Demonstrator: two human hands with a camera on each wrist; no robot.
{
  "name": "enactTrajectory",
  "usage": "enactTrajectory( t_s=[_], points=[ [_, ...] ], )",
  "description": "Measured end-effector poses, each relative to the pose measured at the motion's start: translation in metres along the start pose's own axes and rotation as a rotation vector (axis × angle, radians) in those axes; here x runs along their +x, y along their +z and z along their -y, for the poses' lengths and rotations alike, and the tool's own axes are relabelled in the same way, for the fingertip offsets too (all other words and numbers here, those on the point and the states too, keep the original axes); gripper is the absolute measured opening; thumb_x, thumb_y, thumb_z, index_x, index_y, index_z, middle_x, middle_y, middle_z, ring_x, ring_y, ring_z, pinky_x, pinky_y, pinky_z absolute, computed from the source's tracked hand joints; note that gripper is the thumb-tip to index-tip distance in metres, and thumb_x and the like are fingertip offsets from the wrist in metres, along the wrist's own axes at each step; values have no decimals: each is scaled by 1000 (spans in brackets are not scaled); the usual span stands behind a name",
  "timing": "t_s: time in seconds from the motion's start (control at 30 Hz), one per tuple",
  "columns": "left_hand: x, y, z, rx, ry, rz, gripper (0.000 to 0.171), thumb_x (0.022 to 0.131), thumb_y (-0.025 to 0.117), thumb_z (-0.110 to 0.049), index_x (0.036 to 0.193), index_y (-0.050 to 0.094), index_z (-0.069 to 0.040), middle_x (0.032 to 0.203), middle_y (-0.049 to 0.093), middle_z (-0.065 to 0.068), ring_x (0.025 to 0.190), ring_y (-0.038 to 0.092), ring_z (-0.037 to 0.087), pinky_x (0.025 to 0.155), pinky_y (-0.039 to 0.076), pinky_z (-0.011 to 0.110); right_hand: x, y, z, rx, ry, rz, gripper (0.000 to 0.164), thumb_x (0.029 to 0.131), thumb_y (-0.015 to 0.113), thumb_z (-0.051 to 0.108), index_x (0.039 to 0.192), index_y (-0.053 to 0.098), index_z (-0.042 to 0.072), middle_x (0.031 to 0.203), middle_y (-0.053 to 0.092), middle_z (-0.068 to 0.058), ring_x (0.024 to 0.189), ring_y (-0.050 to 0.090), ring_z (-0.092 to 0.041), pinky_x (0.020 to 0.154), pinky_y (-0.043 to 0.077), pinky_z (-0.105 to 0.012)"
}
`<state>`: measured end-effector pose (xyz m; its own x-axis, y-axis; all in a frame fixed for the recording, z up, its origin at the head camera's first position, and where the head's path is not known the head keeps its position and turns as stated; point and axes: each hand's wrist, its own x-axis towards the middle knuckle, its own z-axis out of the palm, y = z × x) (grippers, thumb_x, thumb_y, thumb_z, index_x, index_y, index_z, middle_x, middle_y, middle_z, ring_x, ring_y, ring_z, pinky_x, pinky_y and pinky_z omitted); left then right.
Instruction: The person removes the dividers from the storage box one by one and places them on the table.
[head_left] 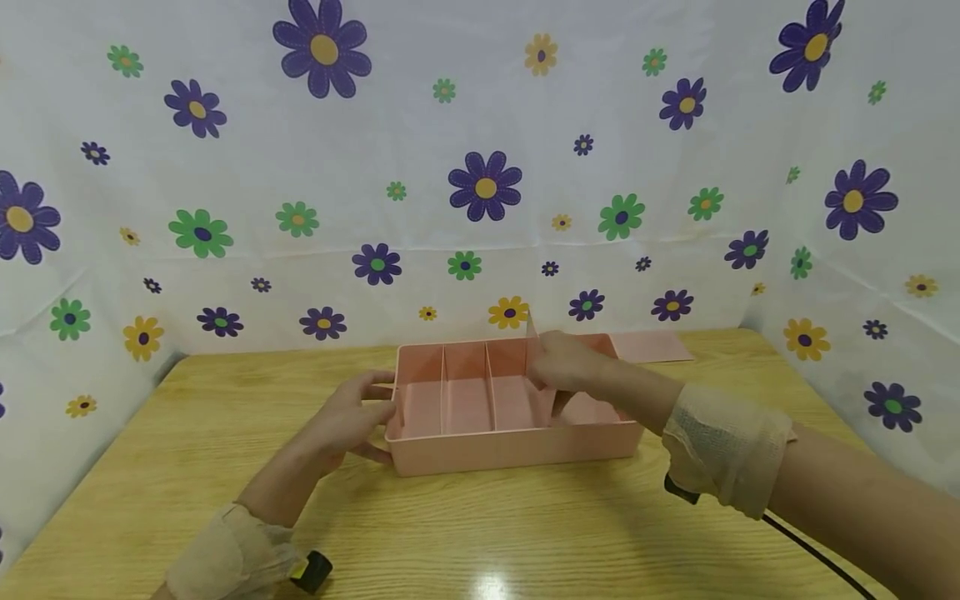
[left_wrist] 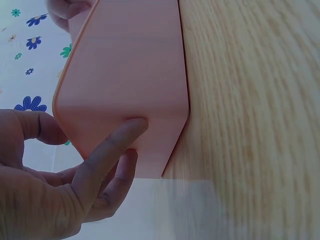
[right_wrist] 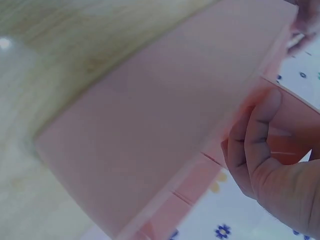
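A long pink organizer box (head_left: 517, 446) stands on the table, split by thin upright dividers. My left hand (head_left: 351, 417) is at the box's left end, its fingers spread against the outer wall. In the left wrist view, a fingertip of that hand (left_wrist: 95, 175) presses near the box's corner (left_wrist: 130, 107). Over the right half, my right hand (head_left: 566, 362) grips a thin pink divider (head_left: 530, 325) that stands upright across the box. The right wrist view has the fingers of this hand (right_wrist: 270, 165) curled at the divider (right_wrist: 295, 112).
A flat pink panel (head_left: 654, 347) lies behind the box's right end. Two fitted dividers (head_left: 444, 387) stand in the left part. The wood-grain table (head_left: 225, 400) meets a white flowered cloth (head_left: 420, 125) at back and sides. A black cable (head_left: 817, 554) trails from the right wrist.
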<state>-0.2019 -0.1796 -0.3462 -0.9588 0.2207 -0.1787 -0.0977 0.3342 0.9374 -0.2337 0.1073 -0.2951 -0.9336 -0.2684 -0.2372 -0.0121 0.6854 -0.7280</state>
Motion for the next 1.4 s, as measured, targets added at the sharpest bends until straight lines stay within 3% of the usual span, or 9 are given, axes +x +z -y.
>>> enactTrajectory(
  t_s=[0.17, 0.3, 0.57, 0.7, 0.9, 1.03, 1.2, 1.27, 1.4],
  points=[
    [0, 0, 1, 11, -1, 1, 50, 89, 51, -18, 135, 35, -10, 136, 36, 23, 105, 52, 39, 60, 56, 46, -8, -20, 15, -12, -5, 14, 16, 84, 48, 13, 95, 46, 2, 83, 48, -13, 63, 53, -23, 53, 56, -35],
    [1, 0, 1, 19, 0, -1, 49, 89, 52, -20, 135, 36, -11, 136, 36, 22, 105, 52, 39, 60, 56, 45, -14, -37, 17, -15, -29, 18, 30, 78, 50, 9, 105, 41, 3, 89, 49, -16, 68, 57, -25, 54, 56, -38],
    [2, 0, 0, 18, 5, 3, 50, 90, 53, -23, 135, 36, -11, 136, 37, 22, 107, 52, 39, 60, 56, 45, -21, -72, 1, -89, -65, -49, 69, 72, 53, 3, 135, 25, 5, 104, 47, -23, 73, 59, -31, 50, 55, -41],
    [1, 0, 0, 19, 7, 2, 50, 90, 54, -24, 135, 36, -11, 136, 37, 22, 107, 51, 39, 60, 56, 45, -24, -84, -9, -143, -71, -98, 77, 73, 55, 0, 140, 17, 8, 104, 46, -24, 74, 59, -33, 47, 55, -40],
    [1, 0, 0, 20, -2, -1, 50, 90, 53, -23, 136, 35, -10, 136, 37, 22, 106, 52, 38, 60, 56, 45, -23, -98, -25, -267, -94, -157, 75, 81, 56, 5, 141, 10, 9, 99, 46, -25, 69, 58, -30, 43, 53, -39],
    [0, 0, 0, 22, -6, -5, 50, 90, 53, -21, 135, 36, -11, 136, 37, 22, 105, 53, 38, 60, 56, 45, -21, -111, -37, -385, -131, -196, 79, 79, 55, 0, 142, 8, 13, 93, 48, -24, 64, 56, -29, 42, 53, -36],
    [0, 0, 0, 14, -2, -9, 50, 90, 53, -20, 135, 36, -10, 135, 37, 23, 105, 52, 39, 60, 56, 46, -18, -126, -58, -634, -203, -267, 84, 72, 61, -6, 140, 14, 9, 92, 55, -20, 69, 54, -27, 55, 54, -37],
    [-1, 0, 0, 10, 1, -10, 49, 89, 53, -20, 135, 35, -9, 135, 37, 23, 106, 52, 39, 60, 56, 46, -18, -131, -68, -716, -243, -269, 86, 68, 63, -11, 139, 16, 7, 98, 57, -21, 74, 55, -26, 61, 54, -39],
    [0, -2, 0, 6, 1, 4, 51, 89, 53, -18, 136, 34, -9, 136, 36, 23, 106, 52, 39, 60, 56, 46, -19, -138, -91, -786, -285, -217, 93, 67, 61, -16, 142, 14, 11, 110, 56, -24, 69, 54, -23, 55, 53, -36]
  ],
)
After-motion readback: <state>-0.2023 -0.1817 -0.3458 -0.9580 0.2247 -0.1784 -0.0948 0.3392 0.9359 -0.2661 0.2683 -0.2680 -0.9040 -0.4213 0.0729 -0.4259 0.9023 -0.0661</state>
